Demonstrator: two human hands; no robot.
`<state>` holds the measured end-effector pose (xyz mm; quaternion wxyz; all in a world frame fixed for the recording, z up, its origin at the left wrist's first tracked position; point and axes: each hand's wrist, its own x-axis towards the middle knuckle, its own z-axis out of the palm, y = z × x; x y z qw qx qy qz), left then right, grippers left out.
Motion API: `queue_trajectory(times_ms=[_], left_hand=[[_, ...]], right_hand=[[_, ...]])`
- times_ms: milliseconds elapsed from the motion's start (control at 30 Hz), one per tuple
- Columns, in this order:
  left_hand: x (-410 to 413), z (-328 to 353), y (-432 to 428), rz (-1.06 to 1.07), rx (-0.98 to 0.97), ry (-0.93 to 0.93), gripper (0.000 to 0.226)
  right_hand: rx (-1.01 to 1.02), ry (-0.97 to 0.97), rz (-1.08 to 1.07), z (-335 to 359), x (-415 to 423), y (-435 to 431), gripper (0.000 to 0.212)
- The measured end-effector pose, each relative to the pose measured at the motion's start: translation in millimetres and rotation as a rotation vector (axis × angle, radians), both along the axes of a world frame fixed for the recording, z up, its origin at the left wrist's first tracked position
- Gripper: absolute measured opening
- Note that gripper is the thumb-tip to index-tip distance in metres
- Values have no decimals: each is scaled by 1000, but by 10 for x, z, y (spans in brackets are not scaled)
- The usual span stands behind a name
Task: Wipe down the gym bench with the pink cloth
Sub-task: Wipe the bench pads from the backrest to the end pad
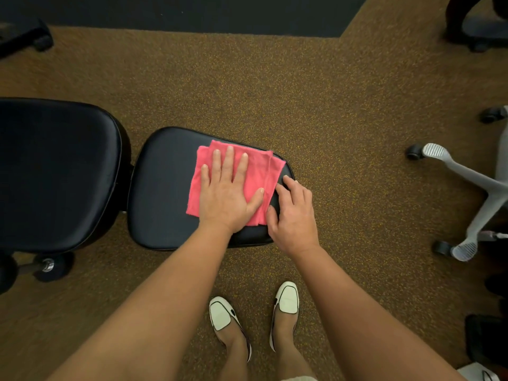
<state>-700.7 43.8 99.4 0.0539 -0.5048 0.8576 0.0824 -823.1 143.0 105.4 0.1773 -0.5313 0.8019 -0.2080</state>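
The gym bench has two black padded parts: a small seat pad in the middle and a larger pad to its left. A folded pink cloth lies on the right half of the seat pad. My left hand presses flat on the cloth, fingers spread. My right hand rests on the seat pad's right edge, its fingers curled and touching the cloth's right hem.
Brown speckled rubber floor surrounds the bench. A grey office chair base with castors stands at the right. A bench wheel sits lower left. My feet in white shoes stand just in front of the seat pad.
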Motion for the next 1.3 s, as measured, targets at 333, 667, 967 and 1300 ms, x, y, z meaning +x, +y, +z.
queue_trajectory(times_ms=[333, 667, 967, 1300], left_hand=[[-66, 36, -137, -52, -1, -71, 86], [49, 5, -323, -526, -27, 7, 66], [-278, 39, -220, -128, 11, -21, 74], [-215, -11, -196, -503, -28, 4, 67]], right_hand=[[-22, -24, -21, -15, 10, -20, 48], [-49, -38, -3, -40, -8, -13, 42], [-64, -136, -46, -13, -37, -6, 54], [-111, -235, -53, -28, -100, 68, 59]])
